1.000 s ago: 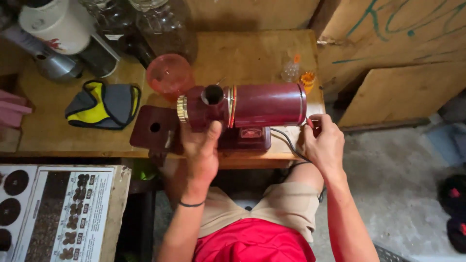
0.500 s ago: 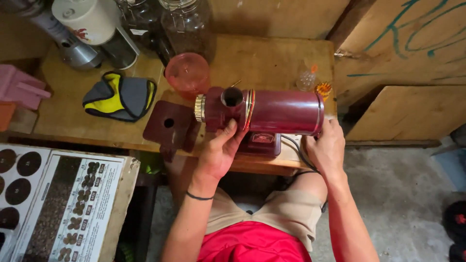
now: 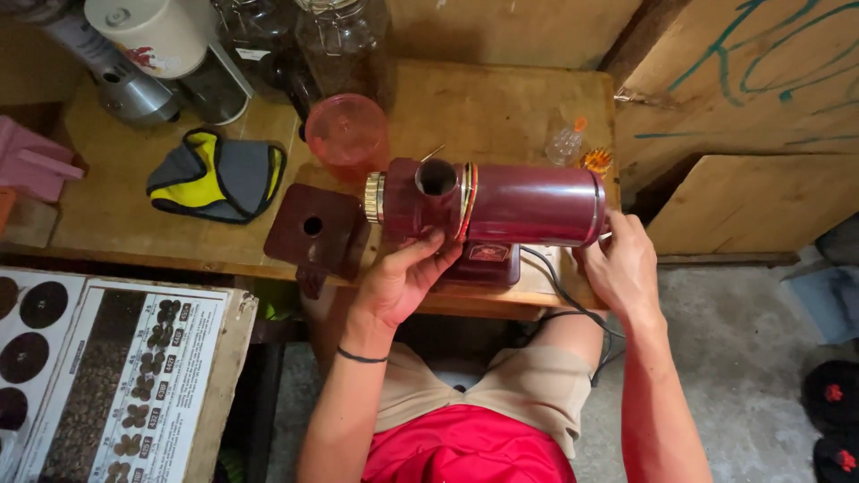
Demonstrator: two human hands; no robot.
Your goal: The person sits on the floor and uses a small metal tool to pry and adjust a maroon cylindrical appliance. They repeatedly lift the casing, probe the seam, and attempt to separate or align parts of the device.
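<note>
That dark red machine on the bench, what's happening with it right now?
A person stands over a dark red grinder lying on a wooden bench. The left hand grips its front section just under the round opening; the right hand is at the rear end by the black cord. A dark red plate with a hole, a pink cup and a grey-yellow cloth lie beside it.

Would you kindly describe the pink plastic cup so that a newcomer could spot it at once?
Start at the wooden table, then find the dark red cylindrical grinder held between the left hand and the right hand. Just behind the grinder's open round hole stands the translucent pink plastic cup. It is the only pink see-through vessel; the jars behind it are clear glass.
</note>
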